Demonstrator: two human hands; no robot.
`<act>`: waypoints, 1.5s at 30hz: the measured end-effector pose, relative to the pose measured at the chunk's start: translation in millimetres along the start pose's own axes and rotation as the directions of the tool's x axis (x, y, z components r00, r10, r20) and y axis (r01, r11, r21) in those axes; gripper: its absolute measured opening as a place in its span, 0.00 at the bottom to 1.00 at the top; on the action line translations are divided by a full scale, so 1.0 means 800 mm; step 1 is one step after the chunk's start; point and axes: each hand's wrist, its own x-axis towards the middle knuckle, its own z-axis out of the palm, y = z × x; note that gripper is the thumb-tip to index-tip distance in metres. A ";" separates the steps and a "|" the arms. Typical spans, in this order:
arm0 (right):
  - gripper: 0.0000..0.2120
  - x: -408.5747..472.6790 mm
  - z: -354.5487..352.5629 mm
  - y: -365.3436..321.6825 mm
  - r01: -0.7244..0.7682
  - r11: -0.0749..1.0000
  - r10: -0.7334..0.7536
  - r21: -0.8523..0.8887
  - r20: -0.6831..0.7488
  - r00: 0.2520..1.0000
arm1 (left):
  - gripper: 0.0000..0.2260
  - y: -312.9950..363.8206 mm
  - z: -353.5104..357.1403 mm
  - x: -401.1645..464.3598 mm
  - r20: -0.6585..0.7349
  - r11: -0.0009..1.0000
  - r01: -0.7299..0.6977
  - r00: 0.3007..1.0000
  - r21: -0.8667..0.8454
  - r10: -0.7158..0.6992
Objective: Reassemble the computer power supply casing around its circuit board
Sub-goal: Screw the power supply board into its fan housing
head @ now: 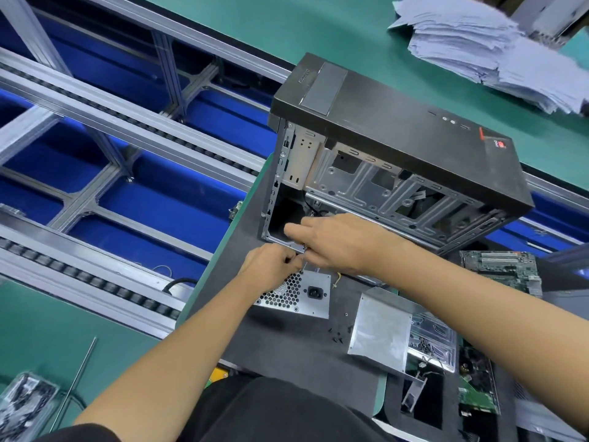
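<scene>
Left hand pinches the top edge of the power supply casing; right hand, fingers extended, rests just above it.

One computer case; two circuit boards

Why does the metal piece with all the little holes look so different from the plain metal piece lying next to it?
The holed panel is full of honeycomb holes and has a black socket; the plain cover is smooth with neither. The left hand and right hand are at the holed panel's top edge; nothing touches the plain cover. Both are silvery metal on the dark mat.
</scene>
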 end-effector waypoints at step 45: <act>0.09 0.005 -0.028 0.025 0.393 0.889 -0.347 -0.235 0.214 0.913 | 0.16 0.002 -0.003 -0.005 -0.011 0.999 0.004 1.000 -0.041 -0.004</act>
